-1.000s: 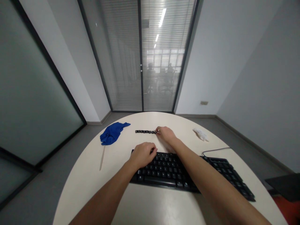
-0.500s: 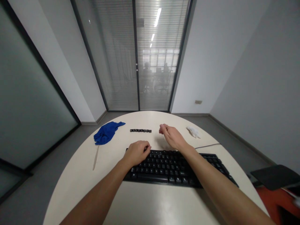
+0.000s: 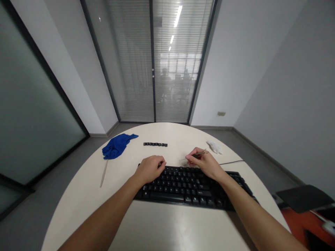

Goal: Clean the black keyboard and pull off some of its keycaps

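A black keyboard lies across the round table in front of me. My left hand rests on its far left part with curled fingers, gripping it near the back edge. Just above the keyboard's back edge, my right hand is closed around a slim keycap puller, whose thin wire end points left. Part of the puller is hidden by my fingers. Beyond both hands, several loose black keycaps sit in a straight row.
A crumpled blue cloth lies at the left, with a thin pale stick by it. White crumpled tissue is at the right, near the keyboard's cable. A chair stands beyond the table's right edge.
My right hand has moved right and nearer to me, turning so that the puller's wire shows. My left hand stays on the keyboard. The view has shifted slightly.
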The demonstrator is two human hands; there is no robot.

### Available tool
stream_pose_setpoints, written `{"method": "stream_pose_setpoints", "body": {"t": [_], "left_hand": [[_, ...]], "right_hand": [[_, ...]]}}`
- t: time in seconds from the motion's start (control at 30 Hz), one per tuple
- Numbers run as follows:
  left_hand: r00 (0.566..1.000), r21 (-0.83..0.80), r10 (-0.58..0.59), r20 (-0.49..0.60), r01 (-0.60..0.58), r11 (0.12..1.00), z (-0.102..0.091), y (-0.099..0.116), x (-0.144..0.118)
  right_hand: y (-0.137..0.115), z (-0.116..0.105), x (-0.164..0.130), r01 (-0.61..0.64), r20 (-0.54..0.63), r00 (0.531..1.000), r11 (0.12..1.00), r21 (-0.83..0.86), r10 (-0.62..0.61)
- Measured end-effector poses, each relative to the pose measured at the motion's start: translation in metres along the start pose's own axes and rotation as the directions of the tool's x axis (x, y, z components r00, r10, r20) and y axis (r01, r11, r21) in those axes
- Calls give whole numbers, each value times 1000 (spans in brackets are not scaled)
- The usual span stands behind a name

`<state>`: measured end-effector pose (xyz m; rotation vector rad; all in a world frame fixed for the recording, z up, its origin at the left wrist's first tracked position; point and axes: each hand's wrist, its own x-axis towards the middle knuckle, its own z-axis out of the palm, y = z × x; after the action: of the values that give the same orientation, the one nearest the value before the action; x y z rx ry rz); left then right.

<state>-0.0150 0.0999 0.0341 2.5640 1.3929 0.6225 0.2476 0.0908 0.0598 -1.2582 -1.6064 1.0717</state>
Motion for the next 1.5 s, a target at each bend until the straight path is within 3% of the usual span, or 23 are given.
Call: {"method": "stream_pose_setpoints", "body": {"t": [0.13, 0.43, 0.7, 1.5], "left_hand": [[1000, 1, -3, -2, 3, 1000, 0, 0, 0], [1000, 3, -7, 8, 7, 1000, -3, 2, 0], [1000, -6, -15, 14, 15, 1000, -2, 3, 0], [1000, -7, -19, 18, 19, 1000, -4, 4, 1]], "right_hand": [[3, 1, 1, 70, 14, 998, 979, -192, -68], [-6, 9, -5, 161, 72, 987, 940, -299, -146], [-16, 14, -12, 284, 142, 959, 831, -478, -246], [-7, 14, -9, 298, 127, 953, 775, -557, -275]]}}
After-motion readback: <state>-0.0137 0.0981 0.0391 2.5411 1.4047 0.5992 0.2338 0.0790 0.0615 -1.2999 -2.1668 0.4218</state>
